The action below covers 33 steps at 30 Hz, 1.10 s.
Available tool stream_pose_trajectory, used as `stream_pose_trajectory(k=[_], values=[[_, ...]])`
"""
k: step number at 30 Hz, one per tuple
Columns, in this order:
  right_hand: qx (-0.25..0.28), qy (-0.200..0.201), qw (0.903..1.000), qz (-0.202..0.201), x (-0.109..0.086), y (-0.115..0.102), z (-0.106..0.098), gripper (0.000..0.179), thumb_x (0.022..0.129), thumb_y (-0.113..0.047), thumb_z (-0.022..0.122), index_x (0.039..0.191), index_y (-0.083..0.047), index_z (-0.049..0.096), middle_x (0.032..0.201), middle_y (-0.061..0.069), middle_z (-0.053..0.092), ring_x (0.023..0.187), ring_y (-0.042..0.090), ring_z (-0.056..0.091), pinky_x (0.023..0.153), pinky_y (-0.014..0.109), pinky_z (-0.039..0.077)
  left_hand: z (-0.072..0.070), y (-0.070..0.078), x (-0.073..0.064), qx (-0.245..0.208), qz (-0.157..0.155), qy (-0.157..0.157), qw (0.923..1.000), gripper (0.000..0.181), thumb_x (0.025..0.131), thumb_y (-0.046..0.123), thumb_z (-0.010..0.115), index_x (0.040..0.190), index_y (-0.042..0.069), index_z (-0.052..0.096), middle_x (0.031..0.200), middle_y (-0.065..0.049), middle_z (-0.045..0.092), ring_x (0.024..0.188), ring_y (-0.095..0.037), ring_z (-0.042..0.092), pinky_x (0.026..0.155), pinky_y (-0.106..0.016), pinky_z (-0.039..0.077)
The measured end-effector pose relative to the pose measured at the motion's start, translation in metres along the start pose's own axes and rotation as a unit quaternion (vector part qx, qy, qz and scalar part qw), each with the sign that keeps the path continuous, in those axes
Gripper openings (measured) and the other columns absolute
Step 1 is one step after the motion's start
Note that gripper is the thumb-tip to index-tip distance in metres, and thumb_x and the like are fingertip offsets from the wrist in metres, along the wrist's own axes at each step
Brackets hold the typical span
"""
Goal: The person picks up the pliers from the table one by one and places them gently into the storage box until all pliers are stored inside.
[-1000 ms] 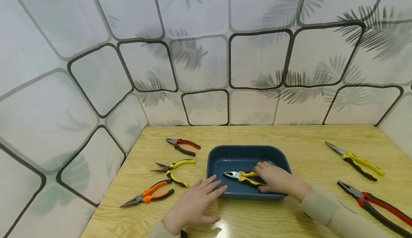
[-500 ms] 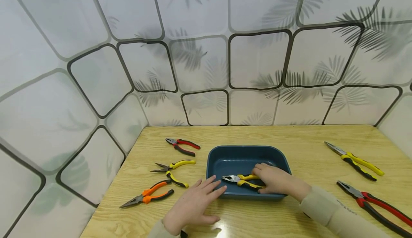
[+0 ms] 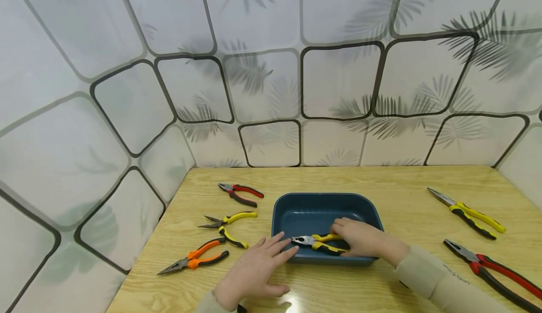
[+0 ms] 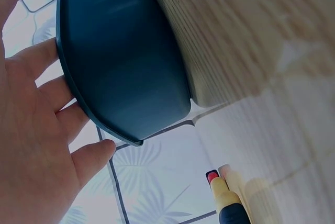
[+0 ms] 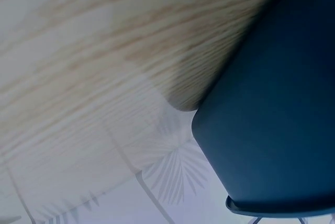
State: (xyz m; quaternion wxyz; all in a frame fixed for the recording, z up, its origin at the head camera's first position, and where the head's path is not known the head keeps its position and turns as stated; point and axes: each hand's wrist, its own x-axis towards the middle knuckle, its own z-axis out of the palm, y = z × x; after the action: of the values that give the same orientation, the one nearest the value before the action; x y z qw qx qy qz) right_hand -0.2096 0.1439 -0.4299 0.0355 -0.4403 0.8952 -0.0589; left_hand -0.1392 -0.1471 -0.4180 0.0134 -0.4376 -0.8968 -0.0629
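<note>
A dark blue rectangular bin stands mid-table in the head view. My right hand reaches over its right side and grips the handles of yellow-and-black combination pliers. The pliers lie low in the bin near its front wall, jaws pointing left. At the bin's front left corner is my left hand, fingers spread and straight. The left wrist view has these fingers at the rim of the bin. Only the outer wall of the bin fills the right wrist view; the right hand is out of sight there.
Left of the bin lie red-and-black pliers, yellow needle-nose pliers and orange long-nose pliers. On the right are yellow long-nose pliers and large red-and-black pliers. A patterned wall rises behind the wooden table.
Inside the bin, the combination pliers have shifted toward the front wall and slightly left, still gripped by my right hand. My left hand keeps its place.
</note>
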Motion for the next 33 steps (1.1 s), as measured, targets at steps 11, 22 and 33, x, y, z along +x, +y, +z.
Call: stream_pose_trajectory(k=[11, 22, 33], values=[[0.023, -0.015, 0.9996, -0.002, 0.0005, 0.0015, -0.0003, 0.038, 0.069, -0.032, 0.074, 0.099, -0.014, 0.056, 0.087, -0.009, 0.047, 0.075, 0.005, 0.044, 0.067, 0.026, 0.044, -0.0001, 0.0000, 0.0005, -0.001, -0.003, -0.002, 1.0000, 0.072, 0.079, 0.054, 0.054, 0.139, 0.021, 0.032, 0.138, -0.005, 0.035, 0.130, -0.021, 0.020, 0.094, -0.049, 0.032], [0.053, -0.022, 0.9983, -0.005, -0.0010, 0.0025, 0.0002, 0.037, 0.071, -0.031, 0.073, 0.102, -0.015, 0.058, 0.091, -0.010, 0.049, 0.079, 0.005, 0.047, 0.069, 0.026, 0.045, 0.0013, 0.0002, -0.0005, -0.002, -0.005, -0.002, 1.0000, 0.071, 0.079, 0.054, 0.054, 0.139, 0.021, 0.032, 0.138, -0.005, 0.035, 0.130, -0.021, 0.020, 0.094, -0.049, 0.032], [0.068, -0.028, 0.9973, -0.010, -0.0010, 0.0026, -0.0007, 0.037, 0.072, -0.032, 0.072, 0.103, -0.015, 0.058, 0.092, -0.011, 0.049, 0.081, 0.005, 0.048, 0.071, 0.026, 0.045, 0.0011, 0.0010, -0.0006, 0.000, -0.001, 0.007, 1.0000, 0.071, 0.079, 0.053, 0.055, 0.138, 0.021, 0.033, 0.138, -0.005, 0.036, 0.130, -0.022, 0.022, 0.094, -0.049, 0.032]])
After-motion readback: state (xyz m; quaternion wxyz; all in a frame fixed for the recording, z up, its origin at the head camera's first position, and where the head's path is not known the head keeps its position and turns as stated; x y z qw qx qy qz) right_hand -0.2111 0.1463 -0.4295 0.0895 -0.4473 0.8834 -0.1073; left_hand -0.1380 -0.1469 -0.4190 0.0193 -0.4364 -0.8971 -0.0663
